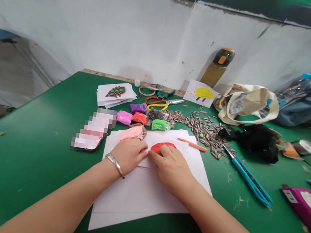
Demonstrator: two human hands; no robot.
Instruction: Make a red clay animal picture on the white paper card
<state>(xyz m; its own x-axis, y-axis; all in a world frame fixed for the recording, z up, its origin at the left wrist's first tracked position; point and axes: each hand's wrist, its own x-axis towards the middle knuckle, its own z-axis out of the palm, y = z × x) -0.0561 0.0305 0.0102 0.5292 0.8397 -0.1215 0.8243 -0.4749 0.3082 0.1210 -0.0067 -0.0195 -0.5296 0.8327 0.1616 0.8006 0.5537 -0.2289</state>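
A flat, rounded piece of red modelling clay [163, 147] lies on a stack of white paper [145, 194]. My right hand [172, 169] rests over its near edge, with bent fingers pressed on the clay. Just left of the clay, my left hand [127, 153] wears a silver bracelet, its fingers curled together close to my right fingertips. What the left fingers hold, if anything, is hidden. Right behind my left hand sits a light pink clay packet [133, 132]. An orange pencil-like stick [192, 144] lies at the paper's upper right.
Several clay packets, including a green one [160, 125], lie beyond the paper, with scissors [174, 101] and scattered sunflower seeds [201, 128] behind. A blue utility knife [249, 180] and purple box [304, 209] are right. A phone [95, 130] lies left; a bottle [217, 69] stands by the wall.
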